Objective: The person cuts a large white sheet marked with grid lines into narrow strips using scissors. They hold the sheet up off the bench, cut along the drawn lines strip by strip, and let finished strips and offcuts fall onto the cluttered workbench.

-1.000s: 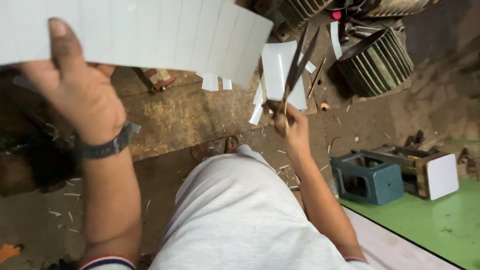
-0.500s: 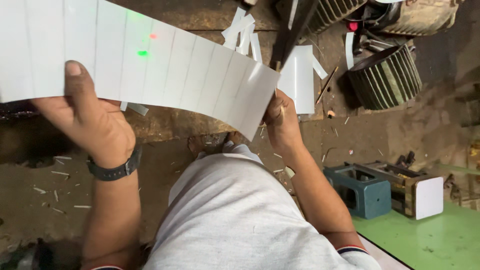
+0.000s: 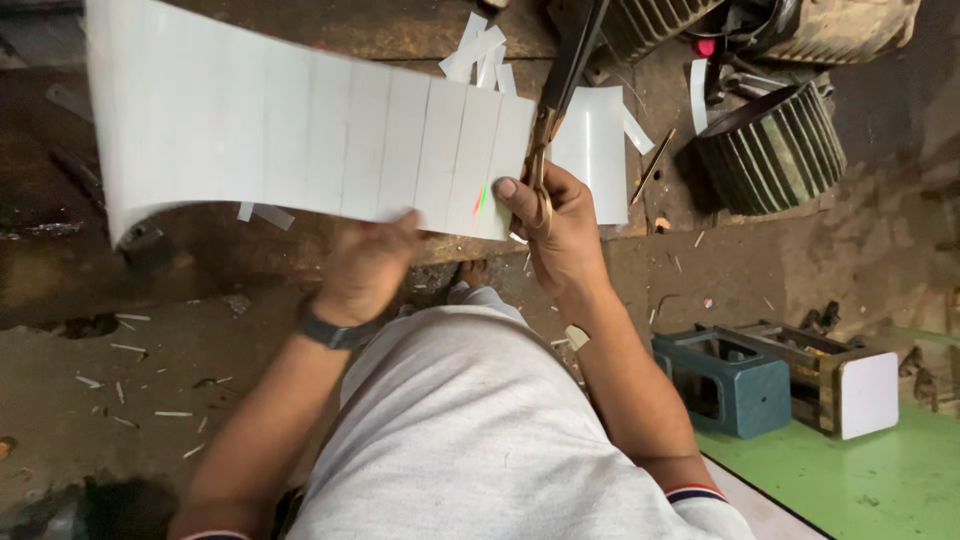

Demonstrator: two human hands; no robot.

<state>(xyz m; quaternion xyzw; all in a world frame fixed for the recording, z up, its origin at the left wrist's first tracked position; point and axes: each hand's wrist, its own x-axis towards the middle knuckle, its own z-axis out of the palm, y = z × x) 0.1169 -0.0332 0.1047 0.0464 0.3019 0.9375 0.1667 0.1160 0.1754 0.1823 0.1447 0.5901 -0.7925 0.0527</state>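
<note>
Over the dirty floor (image 3: pixel 120 400), left hand (image 3: pixel 365 265) gripping a lined white sheet (image 3: pixel 300 140), right hand (image 3: pixel 560 225) clamped on scissors (image 3: pixel 560 90) at its right edge.

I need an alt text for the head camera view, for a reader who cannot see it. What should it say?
Seen from above, a person's left hand holds up a white sheet marked with parallel lines, and the right hand holds scissors at its right edge. White strips lie on the dirty floor beyond, near a ribbed metal housing.
</note>
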